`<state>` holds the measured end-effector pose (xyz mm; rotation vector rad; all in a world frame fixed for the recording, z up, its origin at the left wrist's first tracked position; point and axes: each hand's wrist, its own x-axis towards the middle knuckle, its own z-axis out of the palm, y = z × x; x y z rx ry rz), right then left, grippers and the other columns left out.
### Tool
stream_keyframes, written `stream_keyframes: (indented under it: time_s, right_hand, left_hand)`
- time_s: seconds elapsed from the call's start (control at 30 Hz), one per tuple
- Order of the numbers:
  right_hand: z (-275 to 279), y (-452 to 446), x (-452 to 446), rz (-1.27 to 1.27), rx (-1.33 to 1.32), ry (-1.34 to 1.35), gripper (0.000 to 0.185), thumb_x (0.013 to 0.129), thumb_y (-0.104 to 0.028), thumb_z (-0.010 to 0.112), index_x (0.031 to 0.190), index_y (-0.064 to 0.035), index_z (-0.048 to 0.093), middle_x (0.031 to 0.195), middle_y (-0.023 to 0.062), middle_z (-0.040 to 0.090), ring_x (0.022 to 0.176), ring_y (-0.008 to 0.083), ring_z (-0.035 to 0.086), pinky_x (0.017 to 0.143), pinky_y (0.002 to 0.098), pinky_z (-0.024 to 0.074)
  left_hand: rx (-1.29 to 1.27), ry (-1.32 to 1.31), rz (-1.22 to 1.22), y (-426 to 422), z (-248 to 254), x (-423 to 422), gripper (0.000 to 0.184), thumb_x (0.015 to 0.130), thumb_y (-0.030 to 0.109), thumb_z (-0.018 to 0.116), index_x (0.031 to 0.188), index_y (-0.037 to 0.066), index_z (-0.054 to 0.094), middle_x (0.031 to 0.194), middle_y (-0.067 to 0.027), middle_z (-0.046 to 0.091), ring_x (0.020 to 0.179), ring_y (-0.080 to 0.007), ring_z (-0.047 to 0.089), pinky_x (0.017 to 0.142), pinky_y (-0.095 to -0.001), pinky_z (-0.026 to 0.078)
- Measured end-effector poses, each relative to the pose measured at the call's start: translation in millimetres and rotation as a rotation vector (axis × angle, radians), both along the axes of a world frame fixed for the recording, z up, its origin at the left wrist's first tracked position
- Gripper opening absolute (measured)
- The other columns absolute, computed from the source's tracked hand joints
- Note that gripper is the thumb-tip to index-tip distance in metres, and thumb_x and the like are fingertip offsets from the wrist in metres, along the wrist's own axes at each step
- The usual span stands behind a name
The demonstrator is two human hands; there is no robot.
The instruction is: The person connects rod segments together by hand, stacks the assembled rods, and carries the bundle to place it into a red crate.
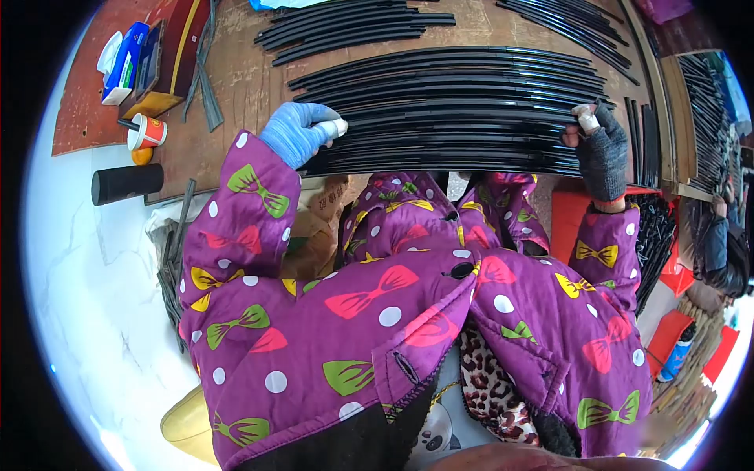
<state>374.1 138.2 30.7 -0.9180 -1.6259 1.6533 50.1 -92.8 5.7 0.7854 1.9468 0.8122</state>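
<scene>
Spanning strips [448, 110] on desk [243, 86], left hand [297, 133] at left ends, right hand [603, 153] at right; can't tell if gripping. Strips look mostly lined up, ends uneven; bunches [345, 30] behind separate.

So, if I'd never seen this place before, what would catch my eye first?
Most likely the purple, bow-patterned jacket, filling much of the lower middle of the picture. Above it, a wide row of long black strips lies across the brown table, with the blue-gloved left hand at one end and the dark-gloved right hand at the other. At the upper left, a blue tissue box stands out too.
</scene>
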Motion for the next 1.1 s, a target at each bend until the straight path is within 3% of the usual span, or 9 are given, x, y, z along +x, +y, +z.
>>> stream_keyframes:
  time_s: [0.1,0.17,0.4,0.57,0.73,0.87,0.93,1.1]
  right_hand:
    - [-1.4,0.3,2.4,-0.004,0.014,0.014,0.016,0.083,-0.015,0.055,0.09,-0.0006,0.057,0.066,0.0044,0.056,0.056,0.0093,0.051,0.054,0.0203,0.0409]
    - [-3.6,0.4,1.7,-0.016,0.015,0.027,0.015,0.083,-0.014,0.055,0.09,-0.0008,0.057,0.066,0.0042,0.056,0.056,0.009,0.051,0.054,0.0203,0.0412]
    - [-8.1,10.2,3.2,-0.003,0.03,-0.004,0.012,0.082,-0.012,0.055,0.09,-0.0019,0.058,0.067,0.0032,0.057,0.057,0.0082,0.052,0.054,0.0197,0.0431]
    - [-18.6,24.9,12.3,-0.076,-0.027,0.038,0.013,0.082,-0.012,0.056,0.089,-0.0012,0.057,0.073,0.0036,0.057,0.058,0.0073,0.053,0.053,0.0201,0.0454]
    - [-18.4,27.5,12.7,-0.008,-0.078,0.084,0.014,0.083,-0.013,0.055,0.089,-0.0005,0.057,0.067,0.0038,0.055,0.056,0.0089,0.05,0.054,0.0216,0.0434]
    - [-22.6,23.8,9.1,-0.033,-0.038,0.089,0.014,0.083,-0.013,0.054,0.089,-0.0004,0.057,0.065,0.0041,0.054,0.055,0.009,0.049,0.054,0.0215,0.0422]
    - [-13.1,12.9,2.9,-0.041,0.019,0.037,0.014,0.083,-0.013,0.054,0.089,-0.0005,0.058,0.065,0.0037,0.054,0.055,0.0087,0.049,0.053,0.0212,0.0421]
    - [-9.7,17.0,-8.2,0.002,0.027,0.041,0.014,0.081,-0.013,0.055,0.087,-0.0006,0.057,0.068,0.0042,0.055,0.059,0.0093,0.052,0.056,0.0204,0.0425]
  left_hand:
    - [0.014,-0.146,-0.048,-7.7,-7.2,-6.5,0.02,0.075,0.015,0.065,0.087,-0.001,0.064,0.07,-0.0043,0.061,0.057,-0.0088,0.052,0.055,-0.0229,0.043]
    - [0.129,-0.15,0.028,-9.4,-10.6,0.0,0.016,0.075,0.007,0.063,0.09,0.001,0.063,0.065,-0.0026,0.059,0.046,-0.0036,0.044,0.043,-0.0177,0.036]
    - [0.294,0.113,0.053,3.9,-2.9,28.2,0.019,0.075,0.005,0.063,0.093,0.001,0.062,0.069,-0.0014,0.059,0.047,-0.0032,0.042,0.042,-0.018,0.034]
    - [0.268,0.116,0.092,2.6,-4.0,25.8,0.02,0.075,0.003,0.063,0.094,0.0,0.061,0.069,-0.0016,0.058,0.049,-0.0038,0.044,0.045,-0.018,0.036]
    - [0.398,0.177,0.063,0.6,-3.9,22.8,0.018,0.076,0.002,0.061,0.094,0.0,0.061,0.069,-0.0022,0.058,0.051,-0.0051,0.047,0.047,-0.0178,0.038]
    - [0.363,0.181,0.022,-4.0,-4.0,20.3,0.017,0.078,0.003,0.059,0.094,0.0,0.06,0.067,-0.0036,0.058,0.048,-0.0057,0.048,0.044,-0.0182,0.037]
    - [0.302,-0.118,0.147,-3.2,-8.1,23.2,0.016,0.08,0.004,0.056,0.094,-0.001,0.061,0.066,-0.0066,0.058,0.043,-0.0059,0.046,0.04,-0.0188,0.036]
    - [0.156,-0.182,0.067,4.4,10.8,19.2,0.02,0.081,0.007,0.054,0.096,-0.005,0.058,0.062,-0.0069,0.057,0.04,-0.008,0.047,0.036,-0.0197,0.034]
